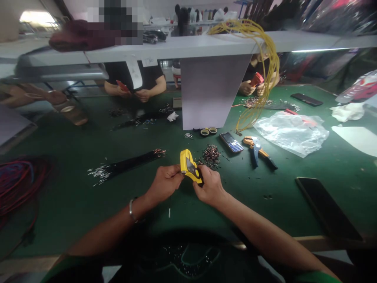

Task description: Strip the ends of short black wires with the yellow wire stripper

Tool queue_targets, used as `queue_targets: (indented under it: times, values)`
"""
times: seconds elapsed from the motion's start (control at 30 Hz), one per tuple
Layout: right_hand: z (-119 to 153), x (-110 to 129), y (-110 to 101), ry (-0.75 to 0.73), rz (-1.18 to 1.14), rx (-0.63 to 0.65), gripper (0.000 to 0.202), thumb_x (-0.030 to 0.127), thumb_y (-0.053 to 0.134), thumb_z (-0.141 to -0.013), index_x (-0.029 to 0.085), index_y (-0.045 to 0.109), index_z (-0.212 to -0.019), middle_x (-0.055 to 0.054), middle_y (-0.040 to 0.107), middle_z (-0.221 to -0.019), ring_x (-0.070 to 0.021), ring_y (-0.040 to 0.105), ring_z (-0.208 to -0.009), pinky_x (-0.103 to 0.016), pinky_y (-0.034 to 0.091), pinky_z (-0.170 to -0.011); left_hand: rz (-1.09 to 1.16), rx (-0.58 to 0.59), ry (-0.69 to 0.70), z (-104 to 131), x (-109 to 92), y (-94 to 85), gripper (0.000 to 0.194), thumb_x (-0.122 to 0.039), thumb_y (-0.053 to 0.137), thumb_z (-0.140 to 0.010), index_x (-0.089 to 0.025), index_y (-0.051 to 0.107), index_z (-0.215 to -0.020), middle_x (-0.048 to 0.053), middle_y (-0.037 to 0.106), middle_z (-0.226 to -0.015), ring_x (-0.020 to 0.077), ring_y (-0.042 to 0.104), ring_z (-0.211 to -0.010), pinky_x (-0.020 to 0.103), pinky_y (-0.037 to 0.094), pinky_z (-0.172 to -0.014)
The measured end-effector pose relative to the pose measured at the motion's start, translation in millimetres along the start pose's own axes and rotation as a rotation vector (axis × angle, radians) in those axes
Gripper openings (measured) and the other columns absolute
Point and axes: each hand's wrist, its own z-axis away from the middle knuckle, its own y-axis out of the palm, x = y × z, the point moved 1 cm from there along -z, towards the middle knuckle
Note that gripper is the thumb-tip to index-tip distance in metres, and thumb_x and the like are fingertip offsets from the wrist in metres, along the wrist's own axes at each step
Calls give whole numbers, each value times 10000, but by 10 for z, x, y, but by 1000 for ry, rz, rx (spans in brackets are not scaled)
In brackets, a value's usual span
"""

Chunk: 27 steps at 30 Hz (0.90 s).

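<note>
Nearest the camera, both forearms reach out over the green surface (73, 196), the left wrist wearing a thin bracelet (131, 209). The right hand (209, 188) has its grip closed around the handle end of a yellow tool (189, 166), which is held tilted just above the surface, its head pointing up and away. The left hand (164, 182) touches the tool's left side, fingers curled and pinched against it; whether anything small sits between those fingers cannot be told

Just beyond the hands lies a small heap of metal terminals (211, 153). To the left of it a bundle of black wires (129, 162) stretches across the surface, with bare metal tips at both ends. Right of the heap lie a keypad phone (231, 142), then a blue and orange stripper (258, 150). A dark phone (326, 207) lies face up near the right front edge. Red and blue cables (20, 181) are coiled at the far left

Farther back, two tape rolls (208, 131) sit beside a grey panel (212, 90), and a clear plastic bag (291, 131) lies to the right. Yellow wires (265, 67) hang from a white shelf (176, 47) down to the surface. Beyond the panel, other people's hands (141, 94) hold red tools
</note>
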Motion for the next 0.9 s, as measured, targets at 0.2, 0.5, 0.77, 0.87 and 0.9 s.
queue_targets:
  times: [0.2,0.5,0.77,0.87,0.9]
  values:
    - [10,-17,18,-5,20,-12,272,187,466,-739,156,483,-1009,-85,617,-759,-238,603,-656,-331,477,-584,-14,6,-36,2,3,9,303,-184,519,-763,-169,464,-466,-61,413,-414,54,357,-421,174,315,-434]
    - [31,-67,58,7,-15,2,236,175,482,-737,170,488,-973,-60,601,-722,-218,586,-621,-316,476,-580,-41,14,0,-15,12,7,304,-230,527,-780,-171,484,-485,-55,421,-414,60,364,-425,181,326,-433]
    - [27,-95,99,75,-32,12,166,180,475,-738,187,482,-904,-34,591,-647,-197,575,-548,-293,452,-546,-19,35,-54,-58,61,29,242,-232,535,-771,-168,533,-538,-65,410,-409,60,355,-417,185,316,-428]
    - [26,-124,129,135,-44,10,122,197,473,-742,192,484,-863,-23,587,-617,-190,566,-521,-285,430,-530,-19,52,-84,-79,76,33,191,-242,542,-788,-157,622,-637,-68,437,-419,59,378,-420,184,328,-442]
    - [24,-137,138,162,-45,13,103,207,479,-745,196,484,-847,-20,588,-615,-188,565,-520,-282,423,-529,-19,64,-99,-88,88,35,172,-248,545,-794,-153,663,-714,-70,451,-427,59,386,-420,184,331,-443]
